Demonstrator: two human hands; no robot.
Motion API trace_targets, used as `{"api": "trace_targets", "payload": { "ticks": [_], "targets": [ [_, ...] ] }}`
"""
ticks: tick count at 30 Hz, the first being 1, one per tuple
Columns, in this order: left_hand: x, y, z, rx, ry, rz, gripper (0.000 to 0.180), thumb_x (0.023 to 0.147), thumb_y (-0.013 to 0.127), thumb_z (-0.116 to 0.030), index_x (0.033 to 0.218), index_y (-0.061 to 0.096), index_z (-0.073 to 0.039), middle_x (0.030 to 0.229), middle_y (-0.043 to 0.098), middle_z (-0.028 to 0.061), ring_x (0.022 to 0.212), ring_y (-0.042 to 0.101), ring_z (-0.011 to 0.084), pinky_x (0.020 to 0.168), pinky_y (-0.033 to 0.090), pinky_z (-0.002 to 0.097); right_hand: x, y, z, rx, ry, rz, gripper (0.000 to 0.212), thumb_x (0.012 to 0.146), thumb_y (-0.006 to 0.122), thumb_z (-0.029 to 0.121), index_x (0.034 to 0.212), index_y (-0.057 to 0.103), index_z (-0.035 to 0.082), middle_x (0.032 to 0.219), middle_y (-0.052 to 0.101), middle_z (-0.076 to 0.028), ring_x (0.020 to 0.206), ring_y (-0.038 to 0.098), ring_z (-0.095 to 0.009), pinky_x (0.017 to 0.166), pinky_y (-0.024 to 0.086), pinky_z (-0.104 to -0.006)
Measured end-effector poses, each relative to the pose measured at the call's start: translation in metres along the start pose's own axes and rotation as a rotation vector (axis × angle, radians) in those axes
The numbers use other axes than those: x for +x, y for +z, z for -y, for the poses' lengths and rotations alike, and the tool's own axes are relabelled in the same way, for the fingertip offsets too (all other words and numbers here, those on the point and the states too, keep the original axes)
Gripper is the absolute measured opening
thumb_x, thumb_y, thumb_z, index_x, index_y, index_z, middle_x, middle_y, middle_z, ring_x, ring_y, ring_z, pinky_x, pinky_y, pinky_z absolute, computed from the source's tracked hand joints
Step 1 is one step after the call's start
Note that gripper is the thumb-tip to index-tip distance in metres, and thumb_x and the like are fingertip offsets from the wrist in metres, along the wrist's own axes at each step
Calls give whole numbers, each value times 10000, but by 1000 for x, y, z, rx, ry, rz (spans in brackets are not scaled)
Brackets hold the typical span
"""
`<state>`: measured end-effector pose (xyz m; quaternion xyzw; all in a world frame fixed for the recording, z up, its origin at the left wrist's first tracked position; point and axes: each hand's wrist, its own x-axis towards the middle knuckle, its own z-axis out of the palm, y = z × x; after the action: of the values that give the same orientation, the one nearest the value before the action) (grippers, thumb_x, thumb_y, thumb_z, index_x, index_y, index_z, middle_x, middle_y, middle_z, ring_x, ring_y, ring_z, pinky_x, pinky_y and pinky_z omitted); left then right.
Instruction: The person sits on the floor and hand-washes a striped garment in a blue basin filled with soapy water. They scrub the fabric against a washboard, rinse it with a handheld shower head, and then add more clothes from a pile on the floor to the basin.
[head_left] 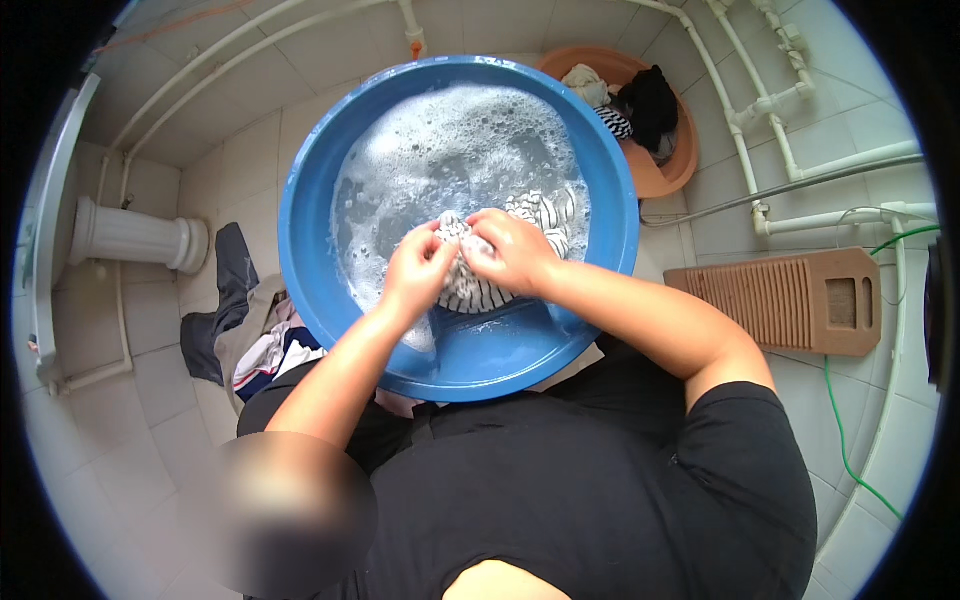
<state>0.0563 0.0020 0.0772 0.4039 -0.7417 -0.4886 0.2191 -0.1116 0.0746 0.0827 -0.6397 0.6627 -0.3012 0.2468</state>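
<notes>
A large round blue basin point(470, 378) full of sudsy water point(430, 130) stands in front of me. Over its near half, both my hands grip a wet black-and-white striped garment point(478, 296). My left hand point(420, 265) pinches a bunched bit of the cloth. Close beside it, my right hand point(515, 250) has its fingers closed on the same bunch. Part of the garment lies in the water to the right of my right hand, and part hangs below my hands against the basin's inner slope. My fingertips hide some of the gripped cloth.
An orange basin point(680, 178) with black, white and striped clothes sits at the far right. A brown washboard point(775, 300) lies at right, by a green hose point(840, 430) and white wall pipes point(762, 110). Clothes point(262, 345) lie on the floor at left, near a white pedestal point(140, 237).
</notes>
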Motion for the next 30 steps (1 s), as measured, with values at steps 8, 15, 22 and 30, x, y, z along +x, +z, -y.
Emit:
{"api": "trace_targets", "payload": {
  "ticks": [8, 15, 22, 30],
  "targets": [
    [18, 7, 27, 464, 32, -43, 222, 835, 489, -276, 934, 554, -88, 962, 584, 136, 945, 526, 322, 771, 402, 441, 36, 17, 10, -81, 196, 192, 365, 726, 548, 397, 887, 633, 81, 1064, 564, -155, 1018, 517, -333, 812, 414, -462],
    [10, -1, -11, 19, -136, 34, 223, 832, 495, -238, 867, 559, -28, 943, 581, 183, 952, 532, 333, 828, 390, 409, 18, 0, 10, 13, 252, 199, 406, 717, 568, 379, 941, 606, 44, 1181, 519, -172, 1070, 499, -341, 866, 401, -439],
    [-8, 26, 15, 317, 194, -198, 168, 806, 518, -203, 878, 509, -51, 866, 552, 164, 847, 521, 343, 738, 400, 443, -1, 9, 10, -244, -277, 15, 359, 690, 571, 434, 783, 610, 89, 817, 581, -112, 776, 546, -316, 701, 430, -419],
    [30, 11, 9, 257, -25, -19, 312, 840, 471, -295, 845, 575, -1, 929, 579, 203, 892, 535, 380, 791, 417, 431, 28, 13, -3, -36, 201, 39, 362, 716, 546, 370, 884, 612, 56, 1073, 561, -157, 976, 531, -339, 814, 421, -440]
  ]
}}
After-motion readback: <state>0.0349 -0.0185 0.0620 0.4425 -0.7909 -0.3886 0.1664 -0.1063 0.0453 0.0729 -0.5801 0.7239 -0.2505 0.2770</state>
